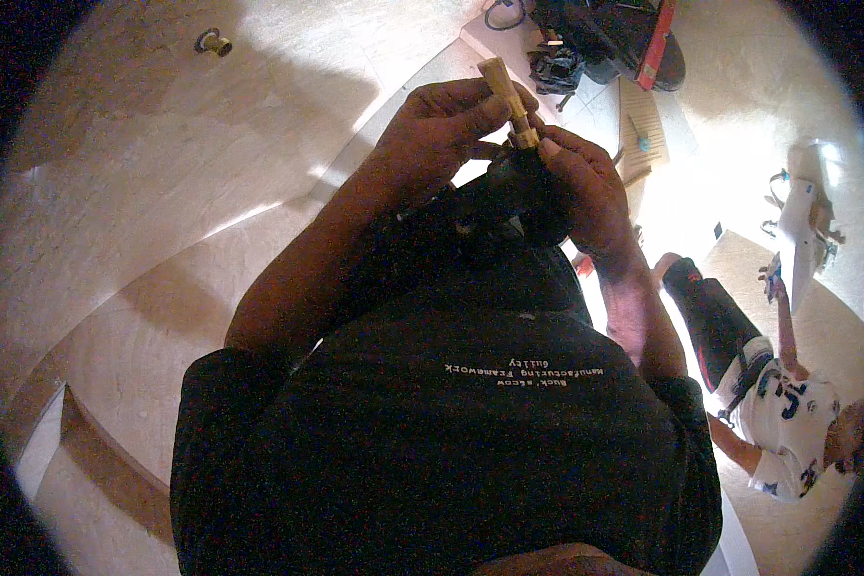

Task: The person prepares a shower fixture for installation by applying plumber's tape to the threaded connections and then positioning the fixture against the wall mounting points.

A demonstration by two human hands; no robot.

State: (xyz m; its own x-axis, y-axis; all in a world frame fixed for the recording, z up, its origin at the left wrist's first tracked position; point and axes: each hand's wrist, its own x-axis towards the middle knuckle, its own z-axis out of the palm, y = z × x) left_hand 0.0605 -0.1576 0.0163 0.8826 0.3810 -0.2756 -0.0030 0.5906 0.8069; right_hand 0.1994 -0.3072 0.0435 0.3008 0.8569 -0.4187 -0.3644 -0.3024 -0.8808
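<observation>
Between my two hands is a long, slim brass fitting, tilted with its wider end up and to the left. My left hand is closed around its upper part, with thumb and fingers pinching it from the side. At the lower end, my right hand grips near a brass collar, its thumb pressed close to it. Some of the fingertips are hidden behind the fitting and in shadow. Dark clothing lies right below both hands.
On the tiled wall at upper left, a short brass stub sticks out. A black and red bag lies at the top, near crumpled black plastic. Another person in a white shirt is at right, near a white box-like object.
</observation>
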